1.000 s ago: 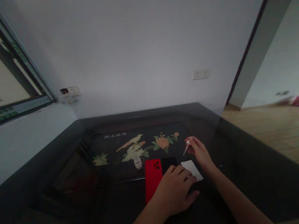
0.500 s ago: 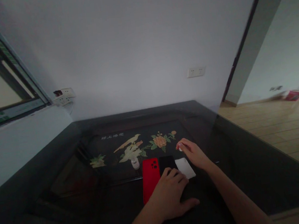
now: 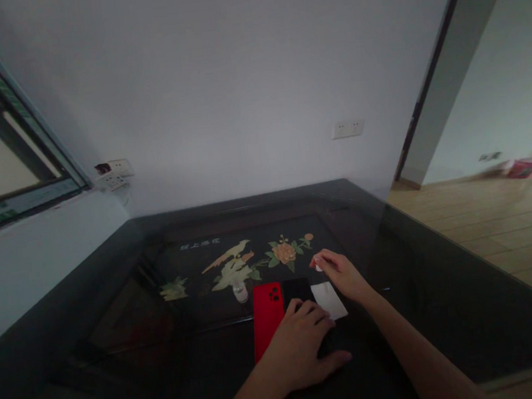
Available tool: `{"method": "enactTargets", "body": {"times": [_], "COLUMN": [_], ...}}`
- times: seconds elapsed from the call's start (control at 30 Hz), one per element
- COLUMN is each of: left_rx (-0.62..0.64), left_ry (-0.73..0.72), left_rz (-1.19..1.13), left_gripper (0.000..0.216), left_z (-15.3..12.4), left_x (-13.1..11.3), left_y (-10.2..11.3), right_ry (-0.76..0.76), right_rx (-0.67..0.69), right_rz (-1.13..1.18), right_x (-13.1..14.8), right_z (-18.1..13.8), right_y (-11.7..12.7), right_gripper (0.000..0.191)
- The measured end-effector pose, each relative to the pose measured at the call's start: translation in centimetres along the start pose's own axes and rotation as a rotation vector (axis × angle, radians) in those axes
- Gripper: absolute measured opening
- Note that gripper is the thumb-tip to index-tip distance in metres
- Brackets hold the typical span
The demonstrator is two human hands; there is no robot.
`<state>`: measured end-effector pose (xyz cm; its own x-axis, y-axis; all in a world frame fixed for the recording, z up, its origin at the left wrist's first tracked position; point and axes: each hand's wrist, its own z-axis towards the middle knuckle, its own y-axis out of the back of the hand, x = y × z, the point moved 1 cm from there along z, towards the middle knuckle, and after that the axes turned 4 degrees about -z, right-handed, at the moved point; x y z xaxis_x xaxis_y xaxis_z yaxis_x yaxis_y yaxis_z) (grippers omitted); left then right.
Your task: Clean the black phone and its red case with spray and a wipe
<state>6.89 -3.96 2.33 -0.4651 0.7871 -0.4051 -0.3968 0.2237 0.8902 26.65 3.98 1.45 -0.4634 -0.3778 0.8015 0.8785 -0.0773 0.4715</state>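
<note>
My left hand [image 3: 304, 342] lies palm down with its fingers spread, over the lower part of a flat black object [image 3: 297, 289], perhaps a phone, mostly covered by it. Its fingertips reach the left edge of a white square sheet [image 3: 329, 301]. Just beyond that sheet, my right hand [image 3: 340, 273] is closed in a pinch on a small white piece [image 3: 319, 268], too small to name. A red phone [image 3: 267, 314] rests camera side up left of the black object, its lower end partly behind my left wrist. Left of the red phone stands a small clear bottle [image 3: 240, 291].
Everything lies on a glossy dark table [image 3: 209, 372] with an inlaid bird and flower picture [image 3: 284, 253]. A wall with a socket [image 3: 347, 129] rises behind it. Power sockets [image 3: 116, 172] and a window are at the left; wooden floor [image 3: 471, 227] lies to the right.
My right hand, still pinching the small white piece, has shifted very slightly left. My left hand has stayed nearly in place.
</note>
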Motion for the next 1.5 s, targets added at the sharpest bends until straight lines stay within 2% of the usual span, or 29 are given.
{"method": "enactTargets", "body": {"times": [0.2,0.33,0.4,0.47,0.57,0.67,0.73,0.8,0.93,1.0,1.07,1.13,1.2,1.27,1.37,1.5], "left_rx": [-0.026,-0.150,-0.293,-0.505,-0.849,-1.084,-1.067,-0.929,-0.694,-0.534,-0.411,-0.356,-0.328,-0.342,-0.467,-0.630], "left_ry": [-0.003,0.007,0.044,0.126,0.346,0.486,0.559,0.662,0.861,0.917,0.915,0.884,0.841,0.807,0.774,0.747], "left_rz": [-0.038,-0.159,-0.235,-0.282,-0.353,-0.299,-0.203,-0.146,-0.185,-0.239,-0.273,-0.304,-0.319,-0.269,-0.181,-0.308], "left_gripper": [0.048,0.032,0.025,0.028,0.034,0.035,0.035,0.033,0.075,0.083,0.074,0.057,0.040,0.032,0.033,0.033], "left_z": [0.0,-0.3,-0.8,-1.4,-2.5,-3.4,-3.9,-4.5,-5.8,-6.3,-6.6,-6.8,-6.9,-6.8,-6.5,-5.4], "left_x": [-0.2,0.4,1.5,3.0,5.5,7.8,9.3,10.9,13.5,14.2,14.5,14.5,14.6,14.7,14.9,13.8], "left_y": [0.3,1.8,2.6,3.4,4.6,5.8,6.5,6.6,5.7,5.2,5.0,5.0,5.2,5.4,5.6,5.9], "right_ry": [0.007,-0.030,-0.048,-0.077,-0.145,-0.230,-0.264,-0.270,-0.283,-0.293,-0.296,-0.296,-0.293,-0.290,-0.307,-0.361], "right_rx": [0.002,-0.025,-0.056,-0.083,-0.122,-0.156,-0.175,-0.187,-0.209,-0.229,-0.239,-0.243,-0.237,-0.226,-0.215,-0.185], "right_rz": [-0.010,0.037,0.049,0.062,0.125,0.228,0.301,0.369,0.468,0.533,0.593,0.620,0.633,0.649,0.709,0.724], "right_x": [0.1,-0.1,-0.3,-0.5,-0.8,-1.0,-1.2,-1.5,-2.0,-2.1,-2.1,-1.9,-1.7,-1.6,-1.4,-1.3], "right_z": [0.0,0.1,0.1,0.2,0.2,0.2,0.2,0.2,0.3,0.4,0.5,0.6,0.6,0.7,0.6,0.4], "right_y": [0.1,-0.1,-0.1,-0.1,-0.1,-0.3,-0.6,-0.9,-1.4,-1.5,-1.5,-1.5,-1.5,-1.5,-1.7,-2.1], "right_gripper": [0.036,0.035,0.036,0.037,0.040,0.045,0.047,0.047,0.042,0.040,0.039,0.040,0.040,0.039,0.038,0.043]}}
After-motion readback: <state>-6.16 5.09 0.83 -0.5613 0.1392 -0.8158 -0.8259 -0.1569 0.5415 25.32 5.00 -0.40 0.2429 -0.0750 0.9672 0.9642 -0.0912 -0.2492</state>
